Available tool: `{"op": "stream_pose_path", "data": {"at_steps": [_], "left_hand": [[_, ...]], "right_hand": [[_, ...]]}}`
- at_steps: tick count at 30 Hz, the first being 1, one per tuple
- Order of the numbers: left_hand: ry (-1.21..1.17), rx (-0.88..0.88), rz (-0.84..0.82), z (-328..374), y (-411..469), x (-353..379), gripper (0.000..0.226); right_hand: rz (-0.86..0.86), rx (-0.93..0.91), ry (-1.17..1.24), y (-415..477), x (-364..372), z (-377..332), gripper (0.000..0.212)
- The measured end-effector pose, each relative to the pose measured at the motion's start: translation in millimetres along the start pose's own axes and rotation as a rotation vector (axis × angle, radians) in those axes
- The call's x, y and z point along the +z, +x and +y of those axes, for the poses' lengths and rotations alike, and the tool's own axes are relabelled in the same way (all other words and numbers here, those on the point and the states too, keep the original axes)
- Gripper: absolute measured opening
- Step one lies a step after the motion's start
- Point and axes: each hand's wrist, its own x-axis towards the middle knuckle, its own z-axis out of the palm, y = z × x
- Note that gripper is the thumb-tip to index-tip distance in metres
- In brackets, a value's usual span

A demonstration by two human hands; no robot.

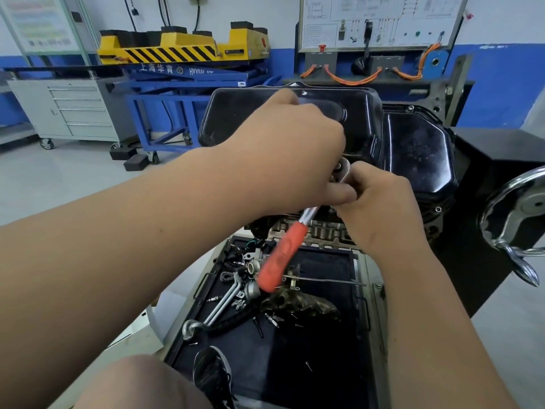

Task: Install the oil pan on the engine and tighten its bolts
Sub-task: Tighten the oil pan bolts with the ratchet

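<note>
Head view: ratchet (283, 252) diagonal, orange handle down-left, head in grip of left hand (295, 154) and right hand (380, 202).

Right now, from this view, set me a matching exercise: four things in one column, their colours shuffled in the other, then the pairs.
Things:
1. ratchet handle
2. oil pan
3. cabinet
4. handwheel

Colours:
A. chrome
B. pale grey
C. orange
D. black

Pairs: 1-C, 2-D, 3-B, 4-A.
</note>
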Motion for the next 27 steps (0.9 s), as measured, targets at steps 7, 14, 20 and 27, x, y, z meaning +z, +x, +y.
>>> {"op": "stream_pose_path", "data": {"at_steps": [7, 14, 20, 27], "left_hand": [[-0.012, 0.204, 0.175, -5, -7, 5, 0.036], [0.021, 0.167, 0.152, 2, -4, 1, 0.026], [-0.044, -0.003, 0.006, 9, 0, 4, 0.043], [-0.006, 0.2, 0.179, -2, -5, 9, 0.039]], "right_hand": [[-0.015, -0.024, -0.032, 3, 3, 1, 0.017], [-0.043, -0.013, -0.023, 1, -6, 4, 0.014], [-0.018, -0.01, -0.016, -1, 3, -2, 0.011], [-0.051, -0.023, -0.071, 3, 1, -1, 0.015]]}}
